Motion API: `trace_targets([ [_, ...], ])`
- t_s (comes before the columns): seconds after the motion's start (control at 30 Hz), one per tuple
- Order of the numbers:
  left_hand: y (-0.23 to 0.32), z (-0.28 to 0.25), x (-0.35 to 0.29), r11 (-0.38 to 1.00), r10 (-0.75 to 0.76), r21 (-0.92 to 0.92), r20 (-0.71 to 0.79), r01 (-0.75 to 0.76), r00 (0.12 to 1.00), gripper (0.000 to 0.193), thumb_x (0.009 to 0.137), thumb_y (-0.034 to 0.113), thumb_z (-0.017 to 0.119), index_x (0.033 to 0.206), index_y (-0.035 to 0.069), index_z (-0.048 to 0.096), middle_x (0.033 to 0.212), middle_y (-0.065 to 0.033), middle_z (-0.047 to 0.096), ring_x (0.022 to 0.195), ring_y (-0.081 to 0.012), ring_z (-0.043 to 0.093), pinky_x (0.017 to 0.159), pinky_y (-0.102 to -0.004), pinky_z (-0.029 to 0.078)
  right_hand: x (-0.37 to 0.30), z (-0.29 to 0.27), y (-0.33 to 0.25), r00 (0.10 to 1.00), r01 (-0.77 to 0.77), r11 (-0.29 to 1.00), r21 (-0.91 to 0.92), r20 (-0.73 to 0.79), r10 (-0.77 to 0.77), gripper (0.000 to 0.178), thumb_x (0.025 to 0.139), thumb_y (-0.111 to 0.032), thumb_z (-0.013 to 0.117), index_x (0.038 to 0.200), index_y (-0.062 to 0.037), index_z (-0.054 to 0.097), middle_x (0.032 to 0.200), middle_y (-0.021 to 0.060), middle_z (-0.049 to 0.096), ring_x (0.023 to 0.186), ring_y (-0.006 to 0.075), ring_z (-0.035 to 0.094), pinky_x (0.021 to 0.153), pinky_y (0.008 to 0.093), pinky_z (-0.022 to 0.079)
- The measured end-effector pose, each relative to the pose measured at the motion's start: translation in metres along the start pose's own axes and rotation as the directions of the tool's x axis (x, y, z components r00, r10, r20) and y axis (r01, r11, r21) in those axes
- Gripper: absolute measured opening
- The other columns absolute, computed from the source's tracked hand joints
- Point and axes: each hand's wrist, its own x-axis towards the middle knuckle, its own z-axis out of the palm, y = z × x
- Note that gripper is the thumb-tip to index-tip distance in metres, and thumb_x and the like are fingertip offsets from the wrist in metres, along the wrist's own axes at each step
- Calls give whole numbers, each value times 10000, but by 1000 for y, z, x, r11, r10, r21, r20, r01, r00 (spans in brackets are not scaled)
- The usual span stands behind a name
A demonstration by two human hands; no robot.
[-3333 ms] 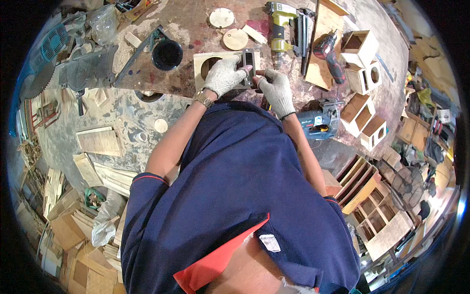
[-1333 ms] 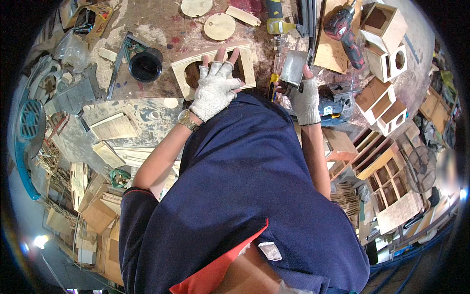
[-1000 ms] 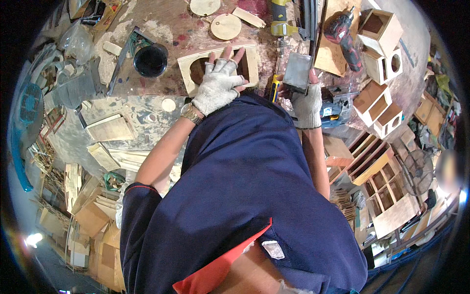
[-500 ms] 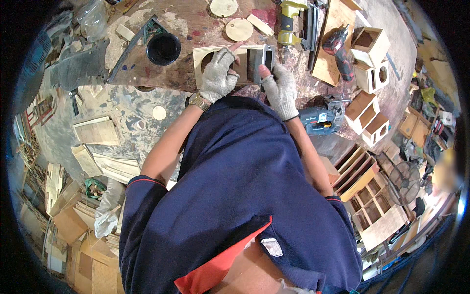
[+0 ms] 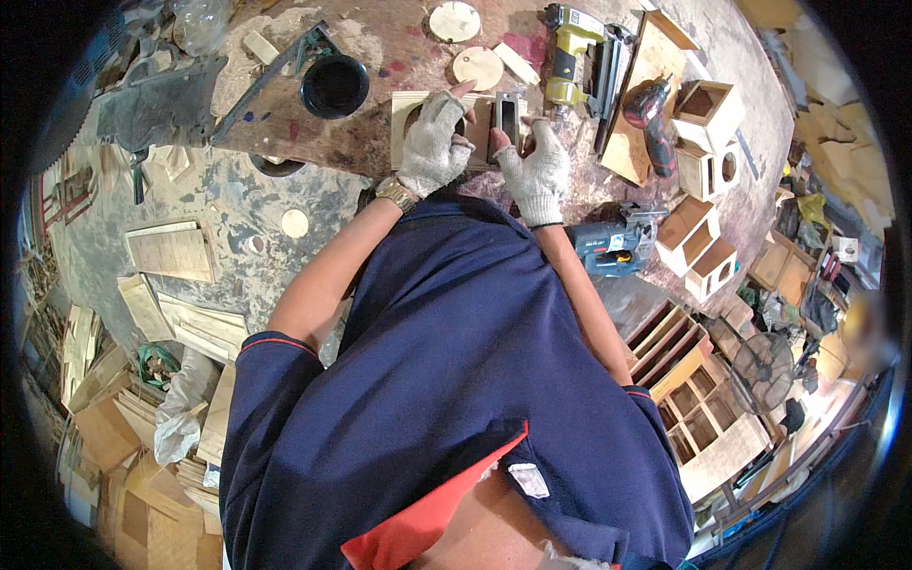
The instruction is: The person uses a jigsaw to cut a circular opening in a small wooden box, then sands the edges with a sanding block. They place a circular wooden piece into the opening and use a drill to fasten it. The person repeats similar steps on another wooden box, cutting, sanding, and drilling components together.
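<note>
My left hand (image 5: pixel 435 144), in a pale knitted glove with bare fingertips, grips a light wooden board (image 5: pixel 399 106) near the table's front edge. Its index finger reaches out over the far edge, and its palm partly covers a round hole in the board. At the board's right end stands a grey metal rectangular piece (image 5: pixel 506 119) with a long dark slot. My right hand (image 5: pixel 534 176), gloved the same way, has its thumb at the near left corner of this piece and its fingers along the right side. The undersides of both grips are hidden.
Beyond the board lie wooden discs (image 5: pixel 477 67) and a black round bowl (image 5: pixel 334 85). To the right are a yellow-green nail gun (image 5: pixel 567 57), a red-black drill (image 5: pixel 650 123), a blue jigsaw (image 5: pixel 613 245) and several small wooden boxes (image 5: pixel 708 112). A handsaw (image 5: pixel 71 114) is far left.
The metal piece has shifted left over the board's right end and shows its slotted top squarely. My right hand has moved with it. My left hand keeps its place on the board.
</note>
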Motion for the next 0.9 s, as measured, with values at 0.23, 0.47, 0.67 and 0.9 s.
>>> trace_targets([
  [0.23, -5, 4, 3, 973, 194, 142, -81, -182, 978, 751, 780, -34, 567, 1511, 119, 493, 1245, -104, 659, 1145, -367, 642, 1095, -428, 477, 5, -1, 5, 991, -98, 972, 213, -70, 115, 316, 939, -280, 743, 1105, -12, 717, 785, 154, 665, 758, 251, 687, 690, 401, 528],
  [0.47, -20, 8, -1, 990, 129, 70, -30, -126, 991, 703, 781, -9, 616, 1465, 124, 516, 1300, -88, 639, 1173, -383, 622, 1137, -438, 457, 29, 1, -9, 859, 312, 937, -154, -376, -348, 448, 1007, -201, 611, 1411, -22, 540, 1275, 238, 587, 1109, 419, 617, 918, 458, 516],
  [0.67, -12, 6, 1, 1000, 23, -3, -10, -23, 1000, 689, 762, 27, 648, 1435, 114, 530, 1227, -102, 646, 1198, -393, 595, 1145, -487, 433, 33, 56, 14, 947, 250, 906, -341, -111, -303, 621, 1024, -307, 541, 1582, -89, 377, 1635, 281, 320, 1481, 494, 349, 1202, 593, 312],
  [0.9, -16, 8, -2, 999, 39, 2, -2, -39, 999, 697, 784, -37, 550, 1469, 86, 517, 1295, -133, 630, 1185, -324, 622, 842, -351, 616, 61, 19, 17, 966, 194, 973, 125, -196, -167, 455, 1087, -319, 439, 1395, -24, 597, 1489, 342, 491, 1379, 486, 480, 1125, 508, 426],
])
